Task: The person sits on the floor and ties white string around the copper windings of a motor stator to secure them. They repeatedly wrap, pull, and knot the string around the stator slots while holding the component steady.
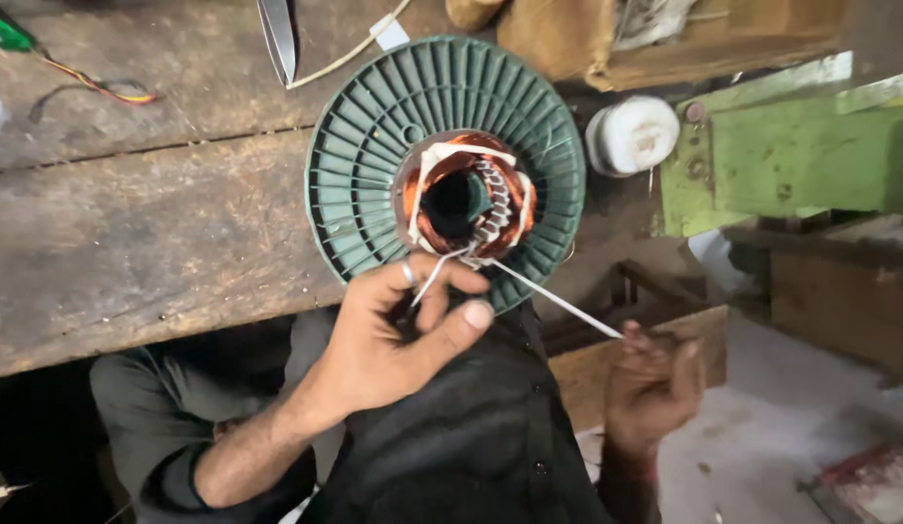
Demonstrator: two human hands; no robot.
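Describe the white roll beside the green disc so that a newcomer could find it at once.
Start at the big ribbed green disc on the wooden bench. Just off its right edge, before the green metal block, sits the white roll. It is the only plain white, drum-shaped thing there.

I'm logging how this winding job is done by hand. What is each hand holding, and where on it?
Left hand pinches a white strand near the copper winding; right hand grips the far end of another white strand.

Brown cardboard box [607,44] — top edge, beside white roll [634,134]
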